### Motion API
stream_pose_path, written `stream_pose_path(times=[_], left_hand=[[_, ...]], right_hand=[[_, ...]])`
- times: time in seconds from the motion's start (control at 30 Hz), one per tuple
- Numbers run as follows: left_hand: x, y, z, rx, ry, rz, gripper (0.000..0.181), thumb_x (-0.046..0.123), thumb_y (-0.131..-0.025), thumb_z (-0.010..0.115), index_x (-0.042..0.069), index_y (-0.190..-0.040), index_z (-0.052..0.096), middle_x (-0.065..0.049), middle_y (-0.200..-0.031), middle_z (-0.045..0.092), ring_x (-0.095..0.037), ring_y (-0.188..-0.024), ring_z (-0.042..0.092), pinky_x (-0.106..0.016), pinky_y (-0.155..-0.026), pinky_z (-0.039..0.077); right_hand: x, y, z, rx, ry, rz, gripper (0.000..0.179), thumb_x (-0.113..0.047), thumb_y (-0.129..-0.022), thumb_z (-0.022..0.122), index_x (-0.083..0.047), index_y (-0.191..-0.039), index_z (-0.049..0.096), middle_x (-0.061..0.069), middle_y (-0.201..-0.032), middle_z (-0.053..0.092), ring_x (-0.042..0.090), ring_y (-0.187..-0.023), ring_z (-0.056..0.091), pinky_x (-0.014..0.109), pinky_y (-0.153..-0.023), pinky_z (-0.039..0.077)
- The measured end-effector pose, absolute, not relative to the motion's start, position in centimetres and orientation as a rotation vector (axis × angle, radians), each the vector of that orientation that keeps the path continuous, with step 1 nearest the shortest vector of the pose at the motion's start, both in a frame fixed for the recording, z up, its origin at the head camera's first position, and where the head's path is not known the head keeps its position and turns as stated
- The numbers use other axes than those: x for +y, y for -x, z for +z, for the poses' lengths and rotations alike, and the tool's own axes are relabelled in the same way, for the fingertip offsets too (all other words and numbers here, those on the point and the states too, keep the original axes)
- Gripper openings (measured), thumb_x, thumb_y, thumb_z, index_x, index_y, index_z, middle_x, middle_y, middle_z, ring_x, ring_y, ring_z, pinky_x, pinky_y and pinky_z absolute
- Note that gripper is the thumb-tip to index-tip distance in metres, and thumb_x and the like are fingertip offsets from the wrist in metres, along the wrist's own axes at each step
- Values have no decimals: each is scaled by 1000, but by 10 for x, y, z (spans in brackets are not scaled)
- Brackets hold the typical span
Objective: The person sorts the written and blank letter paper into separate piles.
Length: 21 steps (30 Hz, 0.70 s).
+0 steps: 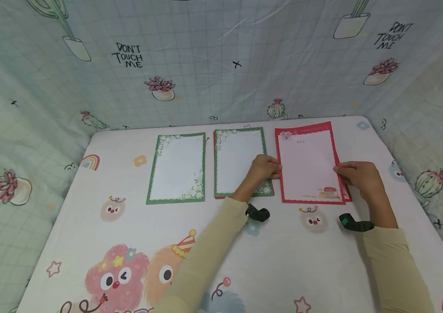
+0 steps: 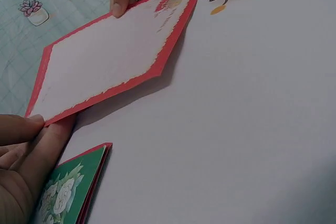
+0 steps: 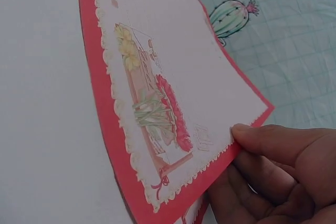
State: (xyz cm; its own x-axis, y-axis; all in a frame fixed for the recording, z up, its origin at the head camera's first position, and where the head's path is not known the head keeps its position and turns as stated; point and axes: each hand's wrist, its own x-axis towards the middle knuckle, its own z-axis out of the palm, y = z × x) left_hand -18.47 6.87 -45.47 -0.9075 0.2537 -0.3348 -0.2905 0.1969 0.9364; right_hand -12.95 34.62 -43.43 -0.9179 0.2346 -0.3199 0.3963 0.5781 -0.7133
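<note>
A red-bordered sheet of paper (image 1: 309,167) with a small drawing in its lower corner is held on both sides. My left hand (image 1: 263,170) pinches its left edge between thumb and fingers, and my right hand (image 1: 364,180) pinches the right edge. In the left wrist view the sheet (image 2: 115,51) tilts above the white cloth and casts a shadow. Another red-bordered sheet (image 1: 348,194) peeks out underneath on the right. Below my left forearm lies a green-bordered sheet (image 1: 237,158) with white flowers, red showing along its edge from beneath.
Farther left, another green-bordered sheet (image 1: 178,167) lies flat on the table. A white cloth (image 1: 276,269) printed with cartoon faces covers the tabletop. Behind and beside it hangs a pale green curtain (image 1: 206,56) with cactus prints. Black wrist devices (image 1: 356,224) sit at both cuffs.
</note>
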Motion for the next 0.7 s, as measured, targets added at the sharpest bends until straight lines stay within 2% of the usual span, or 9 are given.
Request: stream_pose_path(times=[0.1, 0.2, 0.27, 0.33, 0.47, 0.7], left_hand=[[70, 182, -452, 2077, 32, 1744, 17, 6, -97, 69, -6, -108, 71, -7, -83, 70, -18, -74, 74, -27, -73, 62], [71, 181, -450, 2095, 8, 1734, 17, 6, -96, 70, -5, -108, 73, -7, -87, 71, -18, -77, 74, -27, -74, 62], [73, 181, -450, 2110, -3, 1723, 17, 6, -95, 71, -4, -108, 74, -6, -89, 71, -17, -78, 74, -26, -74, 61], [75, 180, -450, 2140, -10, 1695, 17, 7, -94, 72, -4, -108, 74, -6, -89, 71, -15, -77, 73, -24, -74, 61], [76, 180, -450, 2162, -14, 1665, 18, 7, -95, 72, -4, -109, 74, -5, -89, 71, -14, -75, 73, -22, -72, 60], [78, 179, -449, 2123, -20, 1722, 17, 3, -95, 69, -6, -109, 73, -7, -89, 71, -18, -78, 74, -25, -73, 61]], right_hand=[[347, 130, -436, 2623, -548, -1241, 59, -39, -104, 58, 9, -138, 56, 33, -130, 60, 35, -101, 69, 15, -69, 56], [348, 131, -437, 2628, -569, -1227, 61, -40, -104, 56, 8, -141, 53, 33, -134, 58, 43, -112, 66, 33, -88, 60], [349, 131, -437, 2626, -577, -1226, 62, -41, -104, 55, 8, -143, 51, 33, -136, 56, 46, -116, 63, 47, -99, 55], [350, 131, -437, 2617, -581, -1230, 64, -41, -104, 55, 8, -144, 50, 34, -138, 55, 48, -118, 62, 54, -104, 49], [350, 130, -437, 2613, -588, -1228, 64, -41, -104, 56, 8, -144, 49, 34, -139, 54, 49, -118, 61, 55, -103, 48], [351, 130, -434, 2626, -554, -1215, 64, -40, -105, 54, 10, -144, 49, 36, -138, 53, 49, -117, 61, 57, -103, 48]])
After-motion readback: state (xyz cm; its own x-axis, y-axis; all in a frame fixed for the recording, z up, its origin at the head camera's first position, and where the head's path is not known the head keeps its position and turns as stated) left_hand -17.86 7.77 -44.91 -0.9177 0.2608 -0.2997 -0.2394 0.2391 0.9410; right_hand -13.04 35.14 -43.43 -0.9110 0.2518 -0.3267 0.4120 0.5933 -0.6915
